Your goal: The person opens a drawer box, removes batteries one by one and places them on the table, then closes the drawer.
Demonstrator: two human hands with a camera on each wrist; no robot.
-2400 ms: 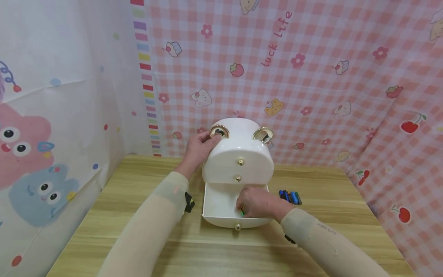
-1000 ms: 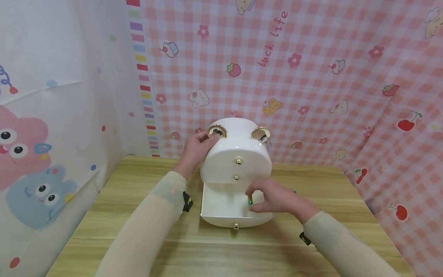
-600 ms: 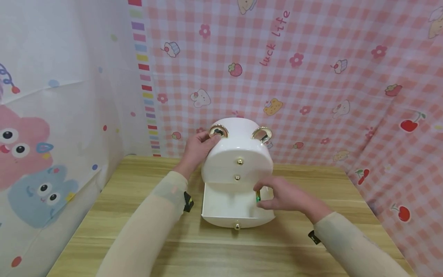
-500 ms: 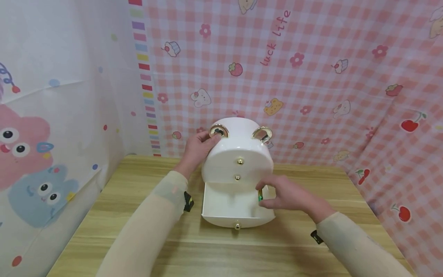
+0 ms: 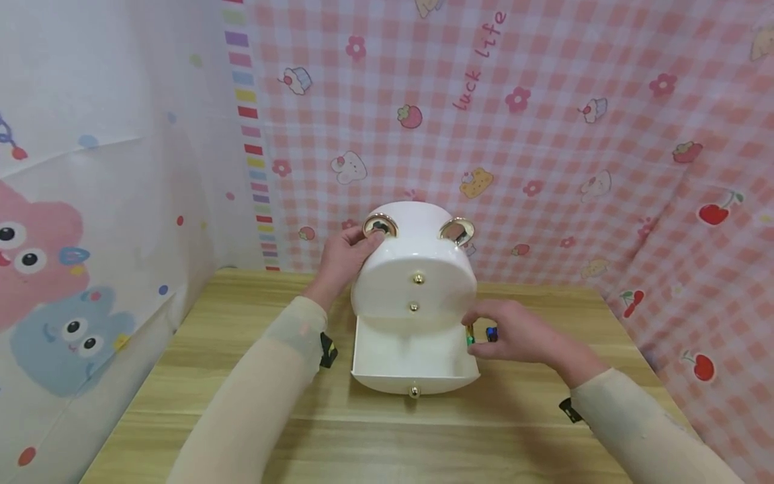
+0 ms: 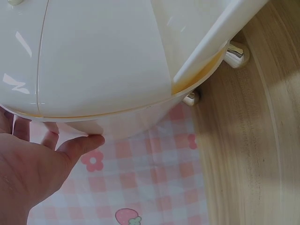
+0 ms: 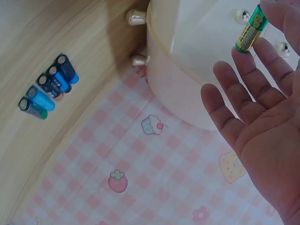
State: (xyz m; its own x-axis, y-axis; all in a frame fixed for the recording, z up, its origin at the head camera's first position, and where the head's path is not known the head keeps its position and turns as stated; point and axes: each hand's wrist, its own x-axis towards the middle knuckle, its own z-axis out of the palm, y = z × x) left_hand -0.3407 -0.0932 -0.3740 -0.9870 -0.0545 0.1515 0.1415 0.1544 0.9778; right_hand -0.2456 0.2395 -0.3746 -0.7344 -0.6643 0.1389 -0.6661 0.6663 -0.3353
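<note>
My right hand [image 5: 521,334] pinches a green and gold battery [image 7: 251,29] between thumb and fingertips. It is at the right side of the pulled-out bottom drawer [image 5: 399,349] of a white drawer box [image 5: 417,235]. The box has round gold-rimmed ears and gold knobs. My left hand [image 5: 343,261] rests against the box's upper left side, with the thumb by the left ear [image 5: 381,226]. In the left wrist view its fingers touch the curved side wall; some fingertips are hidden. Several batteries [image 7: 49,86] lie in a row on the table, mostly behind my right hand in the head view.
A wooden table [image 5: 338,440] carries the box, which stands on small gold feet [image 7: 137,18]. Pink checked cloth [image 5: 544,148] hangs close behind it and along the right. White printed cloth [image 5: 121,202] hangs on the left.
The right hand has lifted the green and gold battery from inside the drawer and moved right with it to the drawer's right side. The left hand stays on the box.
</note>
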